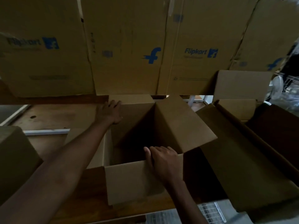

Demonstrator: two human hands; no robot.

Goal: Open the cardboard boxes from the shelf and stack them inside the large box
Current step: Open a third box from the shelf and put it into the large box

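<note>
Your left hand [111,111] at 11 o'clock, right hand [161,160] at 6, are gripping the open brown cardboard box [182,123]; uneven pulling is risking collapse.

Dim and underexposed throughout, with a muddy brown cast. Near black inside the open box [137,136], and heavy shadow toward the near right edge of the wooden board [53,115]. Brightest through a narrow gap [196,98] under the stacked boxes [129,46] and on the pale clutter [277,88] far right, slightly washed out. Cool, weak light on the wire grid [208,210] past the board's near edge. Soft sheen on the near flap [129,180] and the back of the right hand [163,160]; left hand [111,112] duller. Blue print [32,43] smeared by blur at upper left, crisper at centre right. Wide-angle bowing of straight box edges toward the corners.
</note>
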